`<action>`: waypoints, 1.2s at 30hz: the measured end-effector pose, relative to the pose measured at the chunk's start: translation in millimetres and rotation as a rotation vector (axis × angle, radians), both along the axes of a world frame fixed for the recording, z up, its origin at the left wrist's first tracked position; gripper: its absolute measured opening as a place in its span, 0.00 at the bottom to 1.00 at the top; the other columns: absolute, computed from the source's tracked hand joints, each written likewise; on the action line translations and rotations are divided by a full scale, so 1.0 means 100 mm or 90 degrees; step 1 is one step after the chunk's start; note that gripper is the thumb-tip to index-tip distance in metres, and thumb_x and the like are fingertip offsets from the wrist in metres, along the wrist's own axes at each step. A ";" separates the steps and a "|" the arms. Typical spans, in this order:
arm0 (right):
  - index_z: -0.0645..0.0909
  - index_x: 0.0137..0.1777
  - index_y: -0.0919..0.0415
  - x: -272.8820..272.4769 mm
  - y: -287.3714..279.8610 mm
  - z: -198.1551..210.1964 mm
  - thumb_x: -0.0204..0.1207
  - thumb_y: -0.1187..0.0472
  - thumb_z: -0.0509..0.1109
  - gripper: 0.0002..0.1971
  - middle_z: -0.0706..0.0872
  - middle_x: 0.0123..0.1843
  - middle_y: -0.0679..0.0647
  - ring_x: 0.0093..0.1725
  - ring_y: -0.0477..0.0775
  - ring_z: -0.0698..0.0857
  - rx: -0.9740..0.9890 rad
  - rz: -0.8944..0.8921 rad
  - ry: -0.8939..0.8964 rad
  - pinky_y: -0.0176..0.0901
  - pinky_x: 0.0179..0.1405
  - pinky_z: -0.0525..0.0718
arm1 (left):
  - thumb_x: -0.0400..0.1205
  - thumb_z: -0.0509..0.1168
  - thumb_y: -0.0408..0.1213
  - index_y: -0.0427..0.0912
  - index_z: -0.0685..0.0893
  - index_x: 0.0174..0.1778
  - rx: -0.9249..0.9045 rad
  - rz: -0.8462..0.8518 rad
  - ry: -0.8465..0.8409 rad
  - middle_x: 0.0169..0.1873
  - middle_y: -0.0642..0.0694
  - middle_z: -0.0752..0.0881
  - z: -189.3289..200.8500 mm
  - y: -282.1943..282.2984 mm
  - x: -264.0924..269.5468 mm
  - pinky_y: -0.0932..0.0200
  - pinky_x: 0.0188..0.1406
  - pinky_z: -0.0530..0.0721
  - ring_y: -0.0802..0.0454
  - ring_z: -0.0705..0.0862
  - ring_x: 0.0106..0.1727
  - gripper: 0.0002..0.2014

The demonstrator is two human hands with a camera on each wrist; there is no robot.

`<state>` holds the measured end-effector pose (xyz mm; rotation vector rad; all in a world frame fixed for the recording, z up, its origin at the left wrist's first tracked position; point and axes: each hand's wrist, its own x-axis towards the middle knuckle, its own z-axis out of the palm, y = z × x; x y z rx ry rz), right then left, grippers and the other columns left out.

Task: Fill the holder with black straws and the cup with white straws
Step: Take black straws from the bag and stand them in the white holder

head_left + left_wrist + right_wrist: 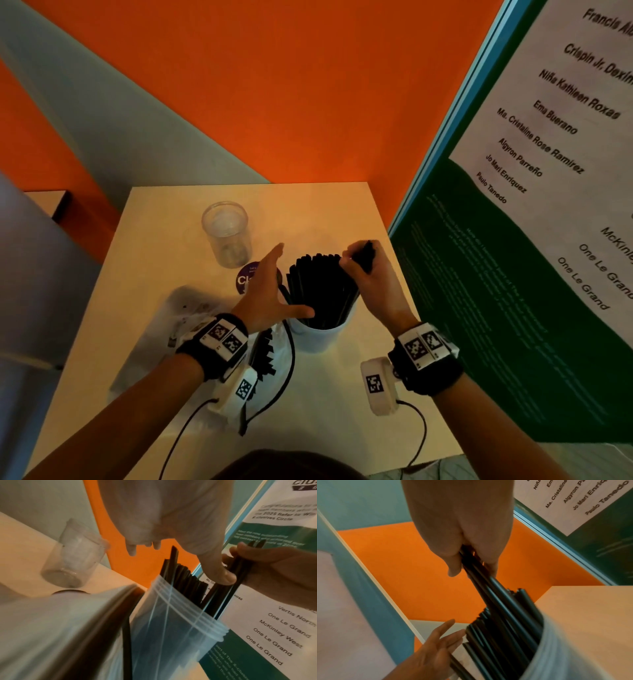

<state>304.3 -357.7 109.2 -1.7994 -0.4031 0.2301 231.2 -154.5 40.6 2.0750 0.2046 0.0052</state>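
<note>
A translucent white holder (320, 337) (173, 632) stands mid-table, packed with black straws (317, 291) (503, 626). My right hand (363, 270) (471, 561) grips a small bunch of black straws (240, 566) whose lower ends reach into the holder. My left hand (270, 291) (440, 642) is open with straight fingers; its thumb lies against the bundle's near side. A clear empty cup (226, 234) (73, 561) stands at the back left. No white straws are clearly visible.
A plastic bag (274, 346) with more black straws lies by the holder under my left wrist. Another crumpled clear bag (191, 308) sits at the left. A purple round sticker (247, 279) lies near the cup. A poster board (513, 240) walls the table's right side.
</note>
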 end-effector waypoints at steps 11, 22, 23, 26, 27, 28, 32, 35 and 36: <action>0.46 0.84 0.45 0.22 -0.32 -0.77 0.64 0.47 0.81 0.56 0.53 0.85 0.43 0.82 0.46 0.56 -0.192 0.201 0.192 0.43 0.78 0.62 | 0.46 0.83 0.62 0.53 0.47 0.84 -0.144 -0.095 0.176 0.83 0.47 0.55 -0.14 0.02 0.29 0.36 0.80 0.63 0.48 0.53 0.84 0.73; 0.76 0.57 0.44 0.42 0.06 -0.85 0.61 0.43 0.82 0.26 0.86 0.53 0.39 0.56 0.40 0.85 -0.081 0.178 0.167 0.37 0.54 0.83 | 0.63 0.84 0.35 0.58 0.65 0.79 -0.269 -0.092 0.127 0.76 0.58 0.70 -0.11 -0.12 0.48 0.49 0.77 0.70 0.54 0.66 0.80 0.50; 0.77 0.56 0.45 0.43 0.06 -0.85 0.61 0.41 0.82 0.26 0.86 0.52 0.41 0.56 0.42 0.85 -0.069 0.165 0.167 0.39 0.55 0.83 | 0.63 0.83 0.35 0.55 0.71 0.77 -0.326 -0.071 0.126 0.72 0.55 0.77 -0.13 -0.11 0.47 0.50 0.74 0.74 0.53 0.72 0.76 0.46; 0.76 0.62 0.41 0.47 0.01 -0.87 0.61 0.40 0.81 0.30 0.84 0.60 0.44 0.63 0.47 0.83 -0.033 0.161 0.185 0.45 0.64 0.81 | 0.57 0.86 0.43 0.55 0.76 0.71 -0.404 -0.037 0.129 0.65 0.50 0.83 -0.17 -0.06 0.47 0.57 0.61 0.84 0.54 0.81 0.68 0.44; 0.73 0.66 0.40 0.47 -0.01 -0.89 0.61 0.43 0.81 0.33 0.82 0.64 0.45 0.66 0.47 0.81 -0.028 0.169 0.195 0.45 0.66 0.80 | 0.56 0.86 0.45 0.57 0.75 0.71 -0.395 -0.040 0.131 0.65 0.50 0.82 -0.20 -0.03 0.47 0.57 0.59 0.85 0.54 0.81 0.67 0.46; 0.71 0.69 0.40 0.47 -0.02 -0.91 0.62 0.47 0.82 0.36 0.80 0.67 0.46 0.68 0.46 0.79 -0.028 0.181 0.208 0.44 0.67 0.79 | 0.55 0.87 0.44 0.60 0.73 0.72 -0.379 -0.048 0.139 0.66 0.50 0.81 -0.22 -0.01 0.48 0.55 0.60 0.84 0.54 0.80 0.68 0.48; 0.71 0.67 0.38 0.46 0.00 -0.92 0.62 0.48 0.83 0.34 0.81 0.65 0.36 0.64 0.32 0.79 -0.083 0.213 0.214 0.30 0.60 0.79 | 0.56 0.86 0.43 0.64 0.68 0.75 -0.324 -0.111 0.181 0.69 0.54 0.79 -0.27 -0.01 0.50 0.46 0.71 0.77 0.52 0.75 0.74 0.52; 0.76 0.64 0.47 0.45 0.03 -0.90 0.61 0.42 0.82 0.32 0.86 0.60 0.42 0.61 0.41 0.84 -0.083 0.166 0.192 0.42 0.62 0.82 | 0.58 0.85 0.45 0.60 0.72 0.75 -0.362 -0.097 0.167 0.68 0.51 0.82 -0.22 -0.05 0.52 0.44 0.73 0.75 0.53 0.77 0.72 0.48; 0.77 0.63 0.48 0.46 0.03 -0.89 0.60 0.40 0.81 0.32 0.87 0.59 0.44 0.60 0.42 0.85 -0.070 0.146 0.187 0.44 0.62 0.82 | 0.60 0.85 0.47 0.59 0.74 0.73 -0.354 -0.095 0.158 0.67 0.51 0.83 -0.19 -0.05 0.53 0.44 0.73 0.75 0.54 0.78 0.71 0.45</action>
